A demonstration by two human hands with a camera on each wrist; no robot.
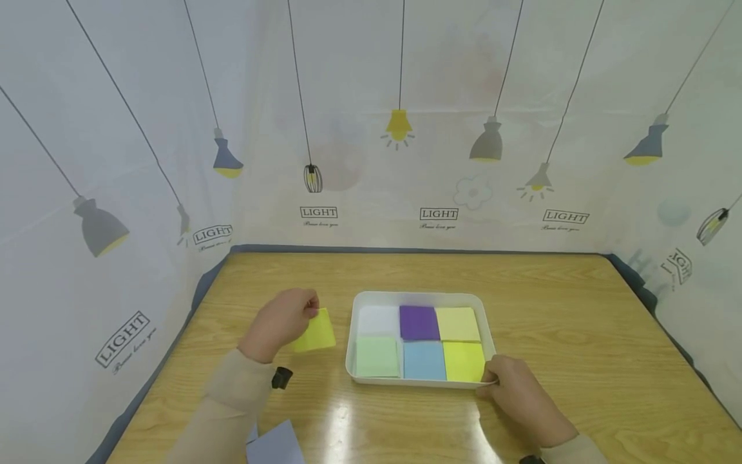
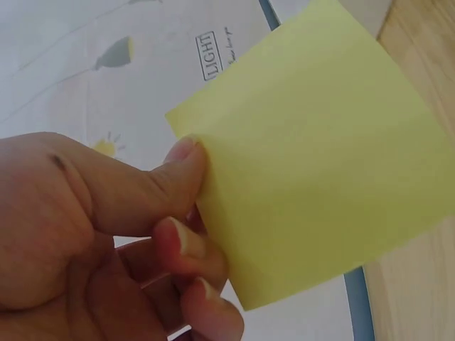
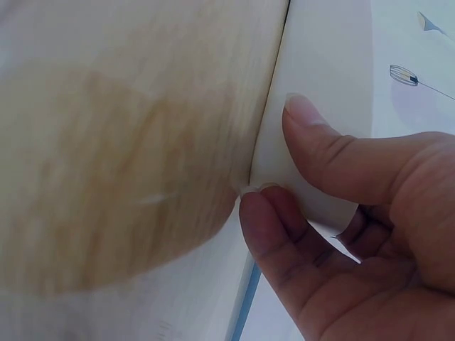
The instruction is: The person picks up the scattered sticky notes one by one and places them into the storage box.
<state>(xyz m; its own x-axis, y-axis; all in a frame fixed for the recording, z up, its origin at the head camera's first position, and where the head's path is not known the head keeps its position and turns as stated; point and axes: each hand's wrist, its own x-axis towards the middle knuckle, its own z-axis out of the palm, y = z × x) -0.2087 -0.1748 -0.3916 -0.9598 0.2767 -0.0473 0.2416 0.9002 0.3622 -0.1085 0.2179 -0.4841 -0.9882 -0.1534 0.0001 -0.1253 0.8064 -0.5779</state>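
My left hand (image 1: 284,320) is raised left of the white tray (image 1: 378,316) and pinches a yellow sticky note (image 1: 319,332) by one edge. In the left wrist view, the thumb lies on the near face of the note (image 2: 320,156), with the other fingers curled by its edge. My right hand (image 1: 518,388) grips the tray's front right corner. Inside the tray lie square paper notes: a purple one (image 1: 418,323) and a pale yellow one (image 1: 457,324) at the back, then light green (image 1: 377,357), blue (image 1: 424,361) and bright yellow (image 1: 464,361) along the front. White tray floor shows at back left.
Blue-grey paper squares (image 1: 277,444) lie near the table's front edge, partly hidden by the left sleeve (image 1: 223,399). The wooden table (image 1: 591,322) is bordered on the far side and both flanks by a white curtain (image 1: 371,180) printed with lamps.
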